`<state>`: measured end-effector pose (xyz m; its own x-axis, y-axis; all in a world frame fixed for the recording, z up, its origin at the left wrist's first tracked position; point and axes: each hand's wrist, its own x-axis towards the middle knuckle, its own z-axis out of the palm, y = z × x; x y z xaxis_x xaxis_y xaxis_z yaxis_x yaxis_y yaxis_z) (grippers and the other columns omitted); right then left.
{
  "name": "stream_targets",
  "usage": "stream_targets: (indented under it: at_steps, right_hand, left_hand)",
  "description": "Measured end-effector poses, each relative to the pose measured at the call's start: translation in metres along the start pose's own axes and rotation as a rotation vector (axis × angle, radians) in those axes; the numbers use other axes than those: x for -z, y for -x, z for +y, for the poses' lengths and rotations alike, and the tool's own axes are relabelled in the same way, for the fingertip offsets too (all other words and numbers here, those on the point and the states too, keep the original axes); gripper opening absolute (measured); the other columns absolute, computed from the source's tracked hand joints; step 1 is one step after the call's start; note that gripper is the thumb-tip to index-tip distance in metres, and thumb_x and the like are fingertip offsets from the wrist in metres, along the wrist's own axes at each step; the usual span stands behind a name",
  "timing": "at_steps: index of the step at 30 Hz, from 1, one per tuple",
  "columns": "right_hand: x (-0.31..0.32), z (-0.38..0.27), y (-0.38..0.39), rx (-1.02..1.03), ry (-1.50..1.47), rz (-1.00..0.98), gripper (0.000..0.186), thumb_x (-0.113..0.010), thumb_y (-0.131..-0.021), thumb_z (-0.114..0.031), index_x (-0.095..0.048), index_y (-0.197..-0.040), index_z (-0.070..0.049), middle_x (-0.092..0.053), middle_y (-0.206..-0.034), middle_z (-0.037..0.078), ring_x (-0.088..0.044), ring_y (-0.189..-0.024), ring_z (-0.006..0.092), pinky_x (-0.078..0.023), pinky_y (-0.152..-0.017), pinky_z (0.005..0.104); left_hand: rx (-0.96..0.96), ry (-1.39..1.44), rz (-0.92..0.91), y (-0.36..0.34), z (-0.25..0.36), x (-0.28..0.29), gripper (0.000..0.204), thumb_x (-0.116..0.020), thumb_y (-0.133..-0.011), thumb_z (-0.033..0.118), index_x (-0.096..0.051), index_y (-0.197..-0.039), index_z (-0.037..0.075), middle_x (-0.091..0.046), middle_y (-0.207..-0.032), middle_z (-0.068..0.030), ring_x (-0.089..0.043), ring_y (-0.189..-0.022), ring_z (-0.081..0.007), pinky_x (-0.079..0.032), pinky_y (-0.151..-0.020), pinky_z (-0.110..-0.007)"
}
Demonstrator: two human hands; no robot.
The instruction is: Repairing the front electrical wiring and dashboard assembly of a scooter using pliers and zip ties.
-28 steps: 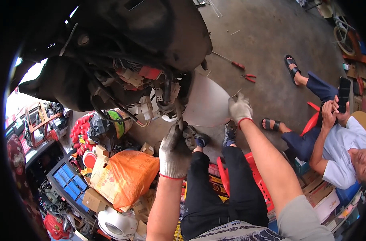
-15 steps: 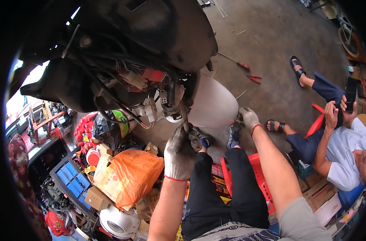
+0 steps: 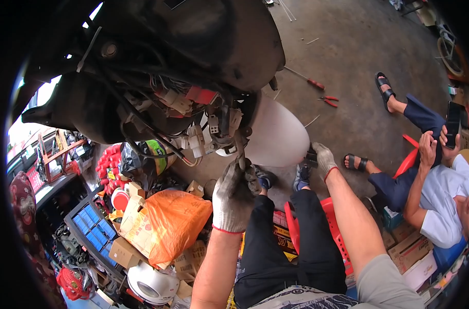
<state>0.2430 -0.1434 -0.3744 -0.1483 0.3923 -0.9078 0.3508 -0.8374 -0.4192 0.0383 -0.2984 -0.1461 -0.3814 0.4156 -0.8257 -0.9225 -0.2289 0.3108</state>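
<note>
Both my hands wear pale work gloves with darkened fingers. My left hand (image 3: 232, 201) is closed, its fingers curled around the lower end of a brownish-grey stem (image 3: 240, 149) below the exposed wiring. White plug connectors (image 3: 196, 141) and a red connector (image 3: 199, 95) hang among dark cables just above it. A rounded white panel, fender-like (image 3: 278, 134), lies under the black vehicle body (image 3: 208, 41). Beside its right-hand tip, my right hand (image 3: 325, 158) has bent fingers around something dark; whether that is an object or soiled glove is unclear.
On the floor lie a screwdriver (image 3: 315, 83) and red-handled pliers (image 3: 329, 101). A seated person (image 3: 440, 190) holds a phone (image 3: 452, 123) at right. Left stand an orange bag (image 3: 178, 219), cartons (image 3: 125, 252) and a white helmet (image 3: 151, 284). A red plastic chair (image 3: 333, 226) is beneath me.
The view has shifted slightly. My right hand has moved a little down and away from the white panel, showing more of the dark patch at its fingers. My left hand stays at the stem.
</note>
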Motion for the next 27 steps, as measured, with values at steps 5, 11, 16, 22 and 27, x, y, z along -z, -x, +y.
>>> stream_targets:
  at_steps: [5,11,16,22,27]
  right_hand:
    - [-0.002,-0.002,-0.014,-0.044,-0.091,-0.011,0.026,-0.053,-0.096,-0.027,-0.065,-0.101,-0.005,-0.066,-0.086,0.006,-0.062,-0.072,0.019,-0.049,-0.064,0.036]
    - [0.0,0.006,-0.023,-0.063,-0.161,0.004,0.025,-0.052,-0.097,-0.029,-0.065,-0.101,-0.007,-0.066,-0.085,0.005,-0.062,-0.072,0.0195,-0.049,-0.062,0.036]
    - [0.004,0.007,-0.024,-0.115,-0.184,-0.005,0.026,-0.053,-0.098,-0.032,-0.065,-0.103,-0.009,-0.066,-0.086,0.006,-0.064,-0.075,0.0197,-0.05,-0.064,0.0369]
    - [0.017,0.007,-0.015,-0.155,-0.187,-0.156,0.03,-0.05,-0.098,-0.033,-0.062,-0.111,-0.008,-0.068,-0.097,0.006,-0.065,-0.081,0.0205,-0.048,-0.069,0.038]
    - [0.03,0.003,-0.005,-0.214,-0.26,-0.184,0.039,-0.045,-0.102,-0.039,-0.056,-0.119,-0.005,-0.066,-0.105,0.011,-0.064,-0.093,0.0266,-0.052,-0.082,0.0433]
  left_hand:
    - [-0.006,-0.038,-0.017,-0.001,0.001,-0.001,0.025,-0.06,-0.095,0.027,-0.056,-0.111,0.007,-0.055,-0.083,-0.0024,-0.049,-0.071,-0.015,-0.04,-0.066,-0.029]
    - [-0.094,-0.221,-0.021,0.001,0.0,-0.001,0.026,-0.059,-0.096,0.026,-0.056,-0.111,0.006,-0.056,-0.084,-0.0032,-0.05,-0.071,-0.0153,-0.041,-0.066,-0.029]
    - [-0.116,-0.256,-0.031,-0.002,-0.001,0.003,0.028,-0.058,-0.096,0.025,-0.057,-0.114,0.004,-0.057,-0.085,-0.0035,-0.051,-0.071,-0.0149,-0.041,-0.065,-0.028]
    - [-0.076,-0.218,0.045,-0.002,-0.003,0.002,0.029,-0.058,-0.097,0.024,-0.059,-0.114,0.002,-0.058,-0.086,-0.0035,-0.052,-0.072,-0.0141,-0.042,-0.065,-0.028]
    - [-0.127,-0.228,0.022,-0.004,-0.009,-0.001,0.03,-0.058,-0.096,0.026,-0.059,-0.115,0.002,-0.058,-0.085,-0.0032,-0.051,-0.072,-0.0139,-0.041,-0.064,-0.027]
